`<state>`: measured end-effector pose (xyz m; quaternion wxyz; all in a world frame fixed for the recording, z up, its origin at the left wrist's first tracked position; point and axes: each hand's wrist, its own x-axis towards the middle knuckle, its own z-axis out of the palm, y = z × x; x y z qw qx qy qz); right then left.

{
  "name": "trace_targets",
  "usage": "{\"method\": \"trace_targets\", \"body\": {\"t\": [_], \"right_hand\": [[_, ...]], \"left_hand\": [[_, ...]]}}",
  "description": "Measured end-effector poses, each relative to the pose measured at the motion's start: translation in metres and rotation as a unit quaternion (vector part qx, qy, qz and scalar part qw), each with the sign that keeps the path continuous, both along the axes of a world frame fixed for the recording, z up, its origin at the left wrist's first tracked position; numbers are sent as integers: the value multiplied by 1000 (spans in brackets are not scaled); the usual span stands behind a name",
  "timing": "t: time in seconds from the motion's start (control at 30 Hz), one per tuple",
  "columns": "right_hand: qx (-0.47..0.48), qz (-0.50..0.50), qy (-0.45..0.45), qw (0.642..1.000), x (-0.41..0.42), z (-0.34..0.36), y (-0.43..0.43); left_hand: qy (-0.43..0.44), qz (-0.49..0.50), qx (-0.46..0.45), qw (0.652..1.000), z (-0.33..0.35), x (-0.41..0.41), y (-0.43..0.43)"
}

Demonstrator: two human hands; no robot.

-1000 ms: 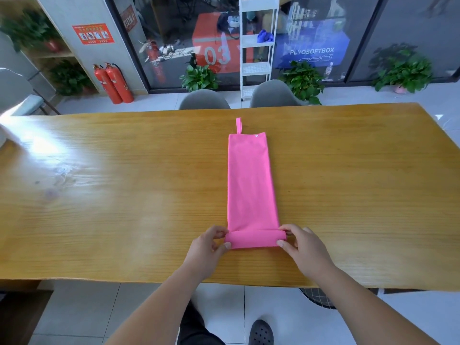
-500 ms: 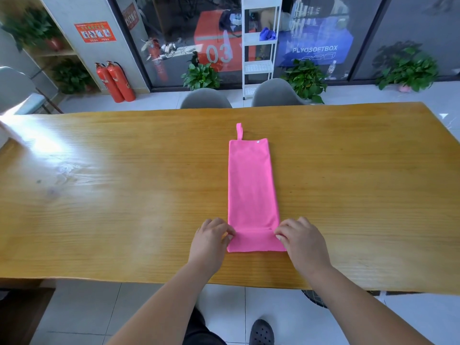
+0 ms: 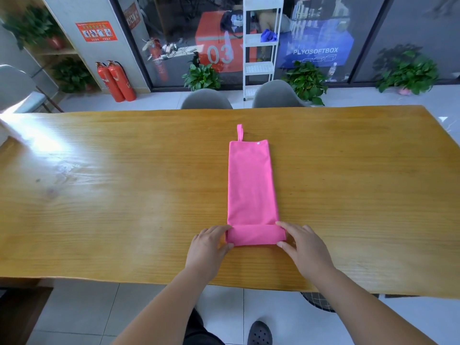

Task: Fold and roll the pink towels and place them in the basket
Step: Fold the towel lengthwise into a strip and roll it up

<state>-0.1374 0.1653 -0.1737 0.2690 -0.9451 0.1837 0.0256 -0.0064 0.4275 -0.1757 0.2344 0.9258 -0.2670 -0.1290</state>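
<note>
From here, the long yellow wooden table [image 3: 99, 207] stretches wide on both sides of the work, and its near edge sits just behind my wrists. The bright pink cloth towel [image 3: 251, 185], folded into a narrow strip, lies mid-table. Its long axis runs straight away from me, and its small hanging loop [image 3: 239, 131] points to the far edge. Its near end is turned into a short roll [image 3: 255, 235]. My left hand [image 3: 209, 247] and right hand [image 3: 302, 245] each pinch one end of that roll between curled fingers and thumb. Behind the glass, a blue sign [image 3: 315, 51] reads "PLYOSOFTBOX" and a red panel [image 3: 220, 53] shows "03".
</note>
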Motion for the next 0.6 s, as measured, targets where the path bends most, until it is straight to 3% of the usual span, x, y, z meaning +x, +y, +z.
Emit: {"method": "trace_targets", "body": {"t": [0.13,0.33,0.5,0.6], "right_hand": [[99,-32,20,994,-6,4,-7],[157,-31,20,987,-4,1,-13],[15,-38,-35,999,13,8,-6],[-99,2,-98,990,21,6,4]], "left_hand": [[67,-11,-25,997,4,5,10],[139,-7,1,990,1,16,23],[10,10,9,1000,19,26,0],[-103,-33,7,994,21,22,-11]]}}
